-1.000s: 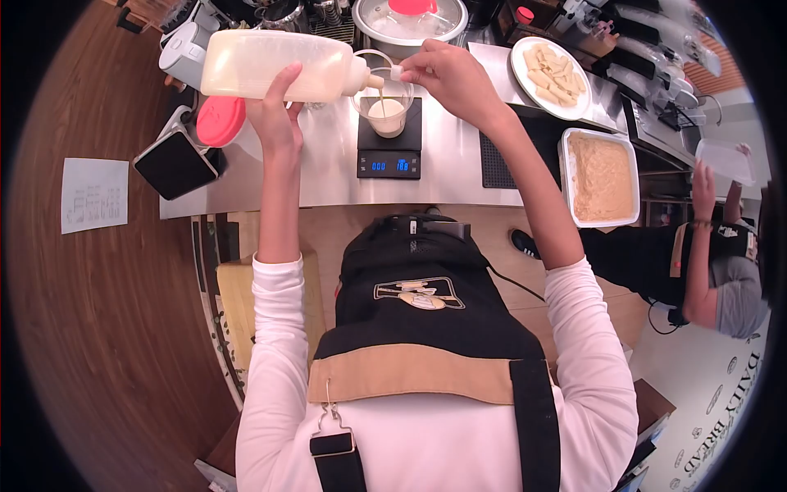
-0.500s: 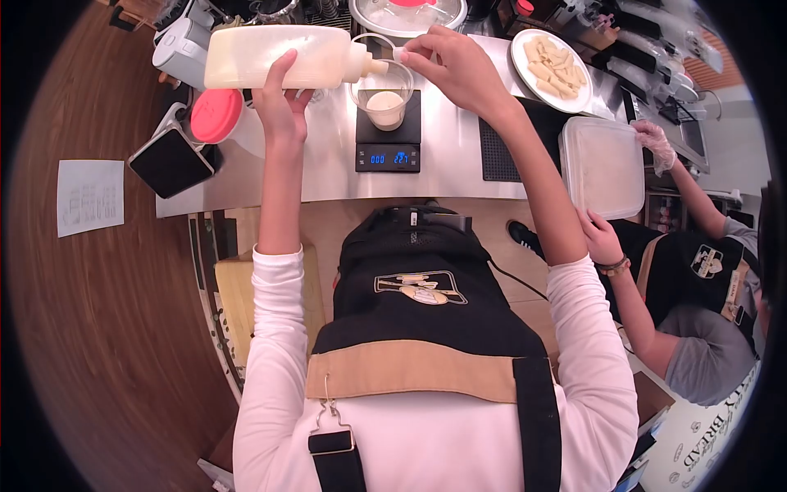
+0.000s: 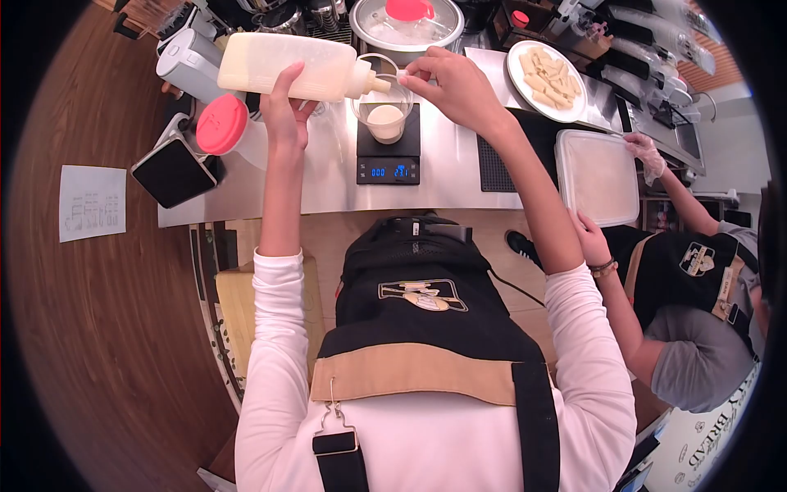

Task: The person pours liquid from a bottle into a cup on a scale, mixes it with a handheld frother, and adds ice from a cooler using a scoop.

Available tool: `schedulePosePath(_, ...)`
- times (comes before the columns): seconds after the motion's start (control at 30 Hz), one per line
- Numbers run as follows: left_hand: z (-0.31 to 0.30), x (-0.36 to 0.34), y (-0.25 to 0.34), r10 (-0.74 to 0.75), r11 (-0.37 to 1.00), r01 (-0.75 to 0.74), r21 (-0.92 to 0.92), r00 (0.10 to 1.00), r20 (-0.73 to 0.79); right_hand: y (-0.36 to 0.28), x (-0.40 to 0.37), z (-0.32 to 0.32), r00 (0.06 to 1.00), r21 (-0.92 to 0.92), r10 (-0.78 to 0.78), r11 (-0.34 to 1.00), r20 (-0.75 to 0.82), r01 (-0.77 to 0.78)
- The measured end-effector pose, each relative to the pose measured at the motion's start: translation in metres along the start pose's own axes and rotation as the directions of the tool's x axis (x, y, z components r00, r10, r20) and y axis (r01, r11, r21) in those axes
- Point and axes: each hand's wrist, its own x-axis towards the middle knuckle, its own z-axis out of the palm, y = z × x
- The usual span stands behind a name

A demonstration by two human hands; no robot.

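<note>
My left hand (image 3: 287, 111) is wrapped round a translucent squeeze bottle (image 3: 283, 67) of pale cream liquid. The bottle lies nearly level, its nozzle tipped slightly down over a clear plastic cup (image 3: 395, 108). Pale liquid (image 3: 384, 121) fills the lower part of the cup. Under it is a black digital scale (image 3: 388, 170) with a lit blue display. My right hand (image 3: 449, 86) pinches the small white nozzle cap (image 3: 402, 75), which a thin looped strap joins to the bottle. I cannot make out a stream leaving the nozzle.
Left of the cup are a red-lidded container (image 3: 221, 125), a dark-screened device (image 3: 175, 172) and a white kettle (image 3: 187, 66). Behind stands a metal bowl (image 3: 365, 37). A plate of pale pieces (image 3: 515, 61) is at right. A co-worker's hands hold a lidded plastic box (image 3: 598, 176).
The bottle's nozzle end has tipped a little further down over the cup. The number on the scale has changed. My view has shifted slightly, and both hands keep their grips.
</note>
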Motion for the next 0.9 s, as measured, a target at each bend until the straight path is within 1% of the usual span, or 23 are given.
schedulePosePath(0.13,0.003,-0.004,0.004,0.088,0.995,-0.089,0.054,0.996,0.015,0.002,-0.002,0.002,1.0,-0.011,-0.016,1.0,-0.004,0.016)
schedulePosePath(0.33,0.002,-0.003,0.003,0.045,0.999,-0.046,0.012,0.999,0.011,0.0,-0.004,0.003,1.0,-0.014,-0.018,1.0,-0.015,0.018)
schedulePosePath(0.53,-0.002,-0.002,0.0,-0.012,0.998,0.01,0.057,1.0,0.023,0.003,-0.005,0.003,1.0,-0.029,-0.024,0.999,-0.011,0.024)
schedulePosePath(0.8,-0.004,-0.005,0.0,0.021,0.998,-0.024,0.051,0.999,0.043,0.005,-0.008,0.01,0.999,-0.04,-0.039,0.998,-0.011,0.038)
schedulePosePath(0.9,-0.004,-0.005,0.0,0.024,0.999,-0.026,0.047,0.999,0.04,0.002,-0.008,0.008,0.999,-0.048,-0.005,0.999,0.052,0.007)
